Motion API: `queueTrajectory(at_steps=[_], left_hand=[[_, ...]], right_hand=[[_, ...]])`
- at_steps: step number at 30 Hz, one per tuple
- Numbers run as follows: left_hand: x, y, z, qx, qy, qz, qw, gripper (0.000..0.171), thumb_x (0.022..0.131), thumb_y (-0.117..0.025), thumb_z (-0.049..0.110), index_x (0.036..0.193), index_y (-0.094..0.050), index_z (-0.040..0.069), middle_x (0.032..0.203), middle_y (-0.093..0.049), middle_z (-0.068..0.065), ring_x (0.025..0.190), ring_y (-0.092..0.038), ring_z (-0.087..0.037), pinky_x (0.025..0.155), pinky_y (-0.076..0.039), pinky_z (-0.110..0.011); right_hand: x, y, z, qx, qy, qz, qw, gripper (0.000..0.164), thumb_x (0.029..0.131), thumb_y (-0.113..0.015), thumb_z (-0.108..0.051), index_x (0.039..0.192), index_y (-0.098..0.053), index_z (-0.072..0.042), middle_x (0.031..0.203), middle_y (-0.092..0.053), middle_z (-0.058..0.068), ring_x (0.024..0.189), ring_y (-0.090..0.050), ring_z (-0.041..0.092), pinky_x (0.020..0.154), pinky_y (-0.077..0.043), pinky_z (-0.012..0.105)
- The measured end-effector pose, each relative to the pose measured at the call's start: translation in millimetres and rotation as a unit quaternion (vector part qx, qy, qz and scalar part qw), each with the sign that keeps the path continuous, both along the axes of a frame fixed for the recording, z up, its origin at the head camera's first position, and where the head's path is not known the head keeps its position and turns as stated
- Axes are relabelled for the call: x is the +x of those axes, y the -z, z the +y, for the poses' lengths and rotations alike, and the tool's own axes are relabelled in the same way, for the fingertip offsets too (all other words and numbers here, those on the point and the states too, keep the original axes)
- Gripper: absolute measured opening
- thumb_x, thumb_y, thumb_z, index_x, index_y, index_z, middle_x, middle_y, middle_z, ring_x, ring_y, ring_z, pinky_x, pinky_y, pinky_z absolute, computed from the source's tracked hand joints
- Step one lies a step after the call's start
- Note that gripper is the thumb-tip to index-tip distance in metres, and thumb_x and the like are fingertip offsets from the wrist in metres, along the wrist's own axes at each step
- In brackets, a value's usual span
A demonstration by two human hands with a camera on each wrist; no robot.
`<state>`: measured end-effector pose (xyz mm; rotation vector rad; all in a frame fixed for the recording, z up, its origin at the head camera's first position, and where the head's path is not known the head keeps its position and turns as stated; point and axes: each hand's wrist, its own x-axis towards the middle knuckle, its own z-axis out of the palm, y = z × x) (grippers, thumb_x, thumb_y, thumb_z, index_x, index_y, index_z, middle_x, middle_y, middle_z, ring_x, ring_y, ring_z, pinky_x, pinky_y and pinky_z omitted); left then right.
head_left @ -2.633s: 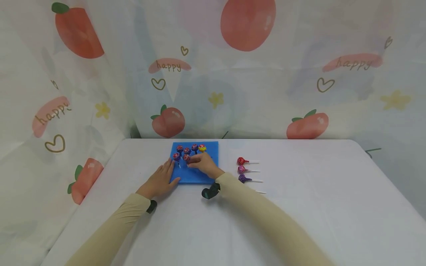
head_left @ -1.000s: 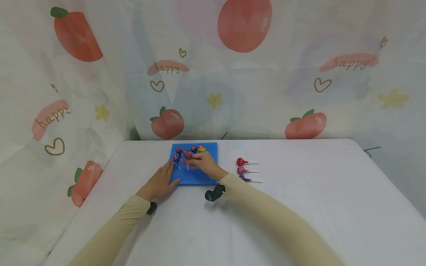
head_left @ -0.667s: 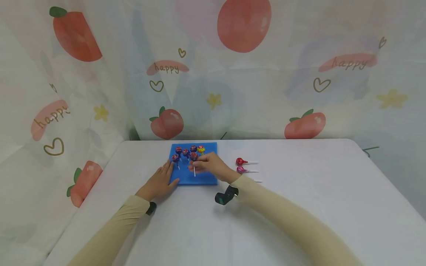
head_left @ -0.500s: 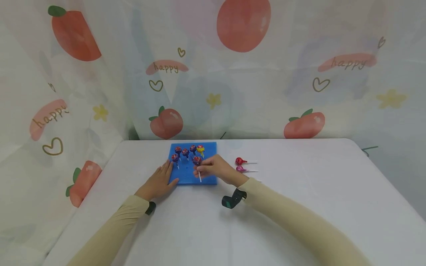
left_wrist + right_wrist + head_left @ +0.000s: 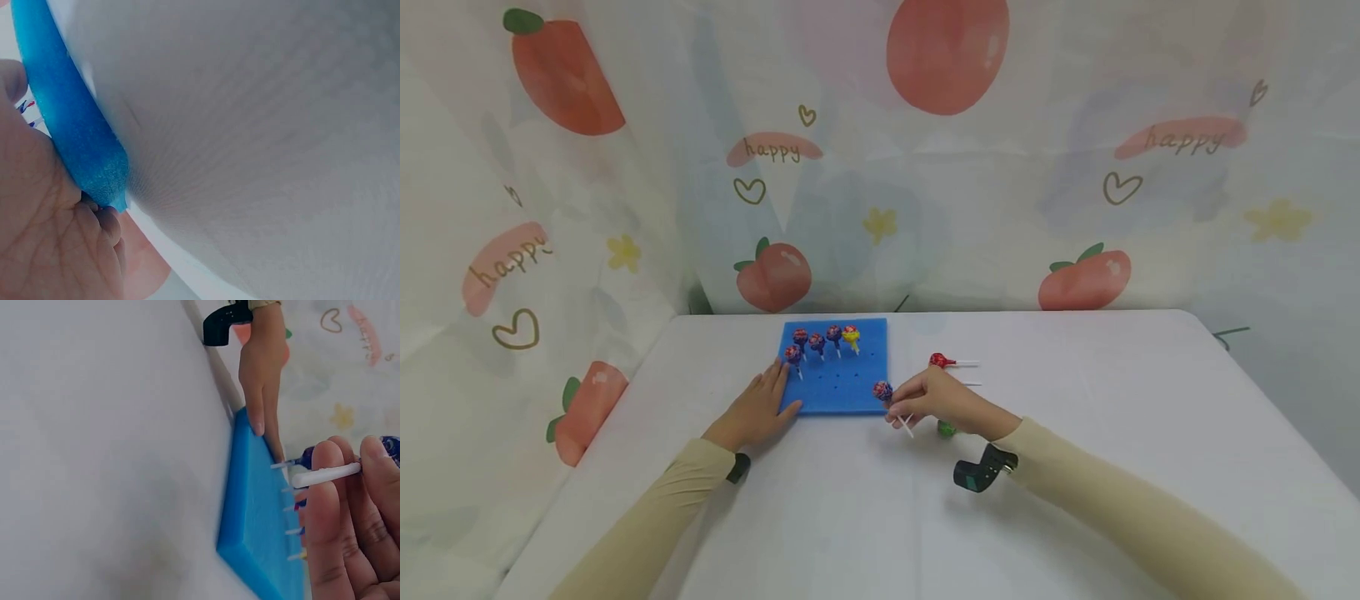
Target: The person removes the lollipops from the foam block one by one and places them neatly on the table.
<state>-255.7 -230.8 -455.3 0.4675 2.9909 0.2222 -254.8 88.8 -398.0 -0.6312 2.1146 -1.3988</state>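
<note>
A blue foam board [image 5: 820,404] with small holes lies near the back of the table. Several wrapped lollipops stand upright in its far part, among them a yellow one [image 5: 850,336] and a dark one [image 5: 793,356] at the left edge. My left hand [image 5: 752,412] rests with extended fingers on the board's left edge. Off the board's front right corner, my right hand [image 5: 940,402] pinches a dark red-and-blue lollipop [image 5: 882,390], its head up and tilted left. In the right wrist view its white stick [image 5: 325,475] lies across my fingers.
On the table right of the board lies a red lollipop [image 5: 937,360], stick pointing right. A green lollipop [image 5: 947,428] shows partly below my right hand, which hides other ones there. A printed cloth [image 5: 1000,208] hangs behind and left of the white table [image 5: 850,517].
My right hand has pulled a lollipop out of the board's middle row and carried it right and toward me, past the front right corner. My left hand has stayed on the board.
</note>
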Motion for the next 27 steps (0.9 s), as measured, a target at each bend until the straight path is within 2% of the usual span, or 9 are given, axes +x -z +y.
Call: queueTrajectory(at_steps=[10,18,22,27], left_hand=[[0.2,-1.3,0.3,-0.002,-0.001,-0.005,1.0000,0.075,0.099,-0.040,0.041,0.147,-0.012,-0.008,0.155,-0.009,-0.027,0.144,-0.014,-0.041,0.117,-0.016,-0.052],[0.3,-0.3,-0.2,-0.002,0.000,-0.007,1.0000,0.075,0.099,-0.040,0.041,0.147,-0.012,-0.008,0.155,-0.008,-0.027,0.144,-0.014,-0.041,0.117,-0.016,-0.053],[-0.2,0.4,-0.7,-0.002,0.003,-0.003,1.0000,0.075,0.099,-0.041,0.041,0.147,-0.013,-0.009,0.155,-0.009,-0.028,0.144,-0.015,-0.042,0.117,-0.017,-0.053],[-0.4,-0.3,-0.5,-0.001,-0.002,-0.006,1.0000,0.076,0.098,-0.041,0.042,0.147,-0.012,-0.007,0.155,-0.008,-0.027,0.144,-0.014,-0.041,0.117,-0.016,-0.053]], right_hand=[[6.0,4.9,47.3,0.055,0.001,0.003,0.999,0.032,0.084,-0.069,-0.015,0.109,-0.067,0.006,0.097,-0.073,0.014,0.088,-0.069,0.014,0.079,-0.056,0.027],[13.2,6.2,73.5,0.102,-0.019,0.038,0.994,0.024,0.083,-0.070,-0.012,0.102,-0.071,0.003,0.086,-0.072,0.009,0.073,-0.059,0.011,0.069,-0.054,0.028],[15.7,8.8,82.7,0.114,-0.029,0.049,0.992,0.024,0.081,-0.072,-0.011,0.100,-0.072,0.003,0.082,-0.072,0.009,0.069,-0.056,0.010,0.062,-0.050,0.024],[16.7,15.6,90.8,0.132,-0.030,0.058,0.989,0.022,0.079,-0.073,-0.010,0.098,-0.073,0.000,0.084,-0.073,0.007,0.069,-0.056,0.008,0.060,-0.047,0.018]])
